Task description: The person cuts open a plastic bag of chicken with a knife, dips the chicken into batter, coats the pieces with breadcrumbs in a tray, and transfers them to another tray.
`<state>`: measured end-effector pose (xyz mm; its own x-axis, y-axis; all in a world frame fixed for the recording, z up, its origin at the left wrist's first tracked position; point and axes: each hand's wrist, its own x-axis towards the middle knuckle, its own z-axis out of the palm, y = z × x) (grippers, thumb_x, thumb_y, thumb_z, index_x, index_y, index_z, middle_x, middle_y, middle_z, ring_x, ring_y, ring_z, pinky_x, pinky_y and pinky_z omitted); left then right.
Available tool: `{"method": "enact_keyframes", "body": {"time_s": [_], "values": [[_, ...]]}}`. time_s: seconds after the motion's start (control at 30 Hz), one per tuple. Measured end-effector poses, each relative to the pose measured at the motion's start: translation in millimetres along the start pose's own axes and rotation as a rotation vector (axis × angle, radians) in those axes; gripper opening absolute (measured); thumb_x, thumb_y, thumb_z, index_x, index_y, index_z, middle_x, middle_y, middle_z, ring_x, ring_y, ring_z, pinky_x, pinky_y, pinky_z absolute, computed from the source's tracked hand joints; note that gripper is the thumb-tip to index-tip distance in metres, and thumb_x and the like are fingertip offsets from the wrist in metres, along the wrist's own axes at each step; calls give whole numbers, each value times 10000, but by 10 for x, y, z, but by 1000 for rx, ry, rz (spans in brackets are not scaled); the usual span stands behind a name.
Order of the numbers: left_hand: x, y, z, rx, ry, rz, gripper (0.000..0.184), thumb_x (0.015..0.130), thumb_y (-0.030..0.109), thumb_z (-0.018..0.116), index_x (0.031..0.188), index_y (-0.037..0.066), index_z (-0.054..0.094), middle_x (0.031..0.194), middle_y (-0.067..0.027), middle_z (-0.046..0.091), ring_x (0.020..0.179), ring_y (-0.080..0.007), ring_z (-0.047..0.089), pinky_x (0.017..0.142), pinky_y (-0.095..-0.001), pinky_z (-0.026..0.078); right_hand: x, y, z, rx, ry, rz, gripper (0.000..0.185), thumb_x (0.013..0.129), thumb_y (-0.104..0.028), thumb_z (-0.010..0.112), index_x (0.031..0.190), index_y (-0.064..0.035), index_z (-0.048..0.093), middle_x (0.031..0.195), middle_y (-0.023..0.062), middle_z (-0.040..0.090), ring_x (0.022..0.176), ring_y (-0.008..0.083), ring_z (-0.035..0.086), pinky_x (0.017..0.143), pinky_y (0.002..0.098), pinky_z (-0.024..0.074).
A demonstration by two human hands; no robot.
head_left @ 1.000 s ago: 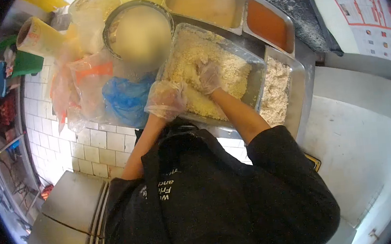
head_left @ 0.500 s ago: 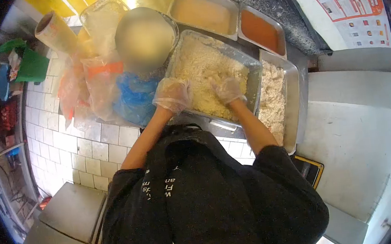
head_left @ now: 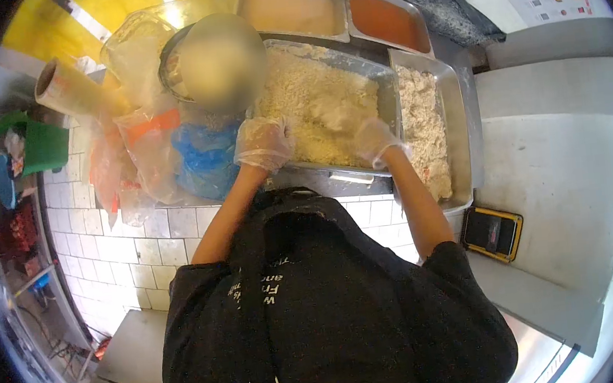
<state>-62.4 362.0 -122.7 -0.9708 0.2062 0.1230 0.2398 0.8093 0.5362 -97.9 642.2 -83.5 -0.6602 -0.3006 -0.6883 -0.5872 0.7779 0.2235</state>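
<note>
A deep metal tray [head_left: 387, 88] holds pale yellow breadcrumbs [head_left: 316, 102]. My left hand [head_left: 265, 144], in a clear plastic glove, is closed at the tray's front left edge, its fingers curled about the rim. My right hand [head_left: 381, 142], gloved the same way, is over the front right part of the tray. Motion smears its fingers, and I cannot tell whether they hold anything. Beside my left hand lies a blue plastic bag [head_left: 207, 157].
To the right stands a long tray of flaky coating [head_left: 422, 125]. Behind are trays of beige liquid [head_left: 289, 12] and reddish-orange liquid [head_left: 385, 21]. A round bowl [head_left: 175, 64], plastic bags [head_left: 148, 144] and a plastic-film roll [head_left: 75, 88] sit left. A black-and-yellow device [head_left: 493, 234] is lower right.
My right hand has lifted from the crumbs and moved right toward the tray's near right side. My left hand stays at the left rim. The camera view has shifted slightly.
</note>
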Motion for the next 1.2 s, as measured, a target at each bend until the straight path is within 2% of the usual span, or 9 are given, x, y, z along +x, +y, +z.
{"method": "enact_keyframes", "body": {"time_s": [0.23,0.33,0.4,0.5,0.6,0.73,0.83,1.07,1.2], "values": [[19,45,-88,-48,25,-9,184,782,257,657,739,78,667,673,-191,659,620,-380,661,595,-495,507,-154,-258,-94,773,-152,88,509,965,-486,597,1192,-40,691,1134,200,704,1042,309,675,902,417,522],[31,24,-65,38,44,1,178,779,253,662,745,78,671,663,-193,654,606,-382,655,591,-501,505,44,-25,603,1316,191,56,654,950,-589,557,1281,-33,657,1322,195,627,1196,321,596,1005,408,472],[21,7,-4,0,56,16,179,788,261,662,761,85,677,657,-192,652,594,-385,650,577,-506,502,-343,-5,-72,1695,53,311,718,933,-600,582,1386,-42,578,1451,208,522,1326,326,495,1090,382,403],[34,90,-154,47,50,18,198,805,267,654,730,85,675,651,-198,648,582,-391,644,563,-511,496,-174,-31,-128,991,-330,300,733,954,-539,598,1469,-34,469,1514,178,462,1365,313,456,1139,355,358],[38,59,-73,20,55,9,249,828,276,638,682,78,669,640,-207,641,568,-401,635,553,-517,490,-39,-172,168,1441,-150,200,758,961,-574,559,1463,-12,469,1456,184,530,1312,305,515,1109,363,382],[48,97,-124,86,48,-47,273,830,276,628,651,73,662,641,-212,641,570,-405,635,554,-523,488,238,22,498,1125,362,25,797,959,-641,494,1403,19,532,1426,202,558,1281,302,551,1075,381,403],[15,87,-11,123,31,-41,267,824,285,627,658,80,665,645,-197,651,580,-395,643,564,-519,495,185,91,175,1297,60,373,768,979,-654,390,1353,-10,578,1384,204,581,1266,347,541,1070,452,393],[105,253,-205,99,-50,-37,217,815,297,636,723,111,699,689,-183,674,616,-374,662,615,-491,516,1047,-205,837,826,300,42,483,952,-409,582,1293,-70,618,1262,186,656,1143,307,613,971,402,479],[114,330,-303,101,-43,-83,164,789,280,655,732,134,704,695,-161,682,624,-361,668,621,-469,523,480,-117,273,1301,501,206,491,915,-444,644,1204,-48,649,1135,196,688,1051,335,648,901,423,519]]}}
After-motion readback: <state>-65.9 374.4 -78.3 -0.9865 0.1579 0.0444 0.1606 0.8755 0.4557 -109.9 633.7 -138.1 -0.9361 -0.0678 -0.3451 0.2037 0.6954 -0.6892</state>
